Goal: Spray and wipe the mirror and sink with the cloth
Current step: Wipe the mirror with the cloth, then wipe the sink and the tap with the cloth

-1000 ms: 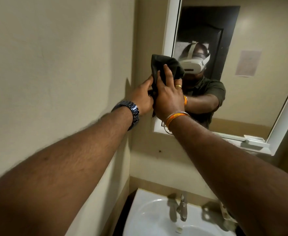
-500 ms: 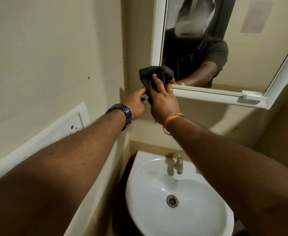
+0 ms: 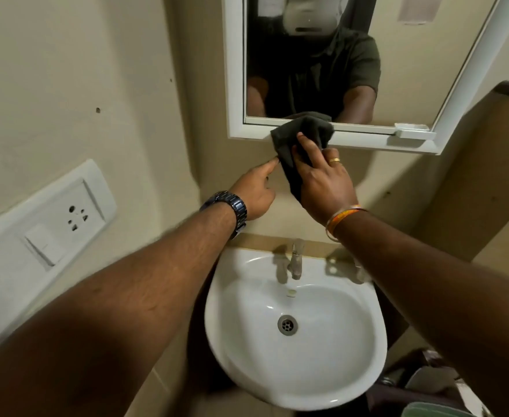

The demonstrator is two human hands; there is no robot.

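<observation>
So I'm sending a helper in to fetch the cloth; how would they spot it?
Find the white-framed mirror above the sink. At its bottom edge, both hands hold a dark grey cloth, the only soft, dark thing against the pale wall.

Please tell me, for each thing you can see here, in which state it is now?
cloth: bunched, against the mirror's lower frame
right hand: holds the cloth
left hand: pinches the cloth's edge
mirror: on the wall
sink: holds no water
tap: no water running
</observation>
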